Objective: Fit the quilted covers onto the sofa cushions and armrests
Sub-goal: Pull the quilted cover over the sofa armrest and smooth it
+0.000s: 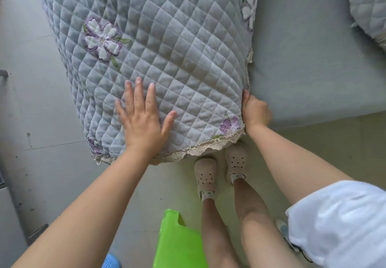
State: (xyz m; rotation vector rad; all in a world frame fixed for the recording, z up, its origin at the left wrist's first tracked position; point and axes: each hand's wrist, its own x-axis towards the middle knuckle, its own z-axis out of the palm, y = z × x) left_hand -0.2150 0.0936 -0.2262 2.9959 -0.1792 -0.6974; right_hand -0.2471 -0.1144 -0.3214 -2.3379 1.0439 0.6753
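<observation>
From the head camera I see my left hand (144, 119) lying flat at centre frame, fingers straight and spread wide, palm pressing on the quilted cover (167, 44). My right hand (255, 112), right of centre, has its fingers curled round the cover's right edge, gripping it beside the bare grey sofa cushion (313, 69). The cover fills the upper middle of the frame: pale blue-grey, diamond-stitched, with purple and white embroidered flowers (102, 39) and a cream lace trim (198, 147) along its near edge. A second quilted piece (369, 6) sits in the upper right corner.
</observation>
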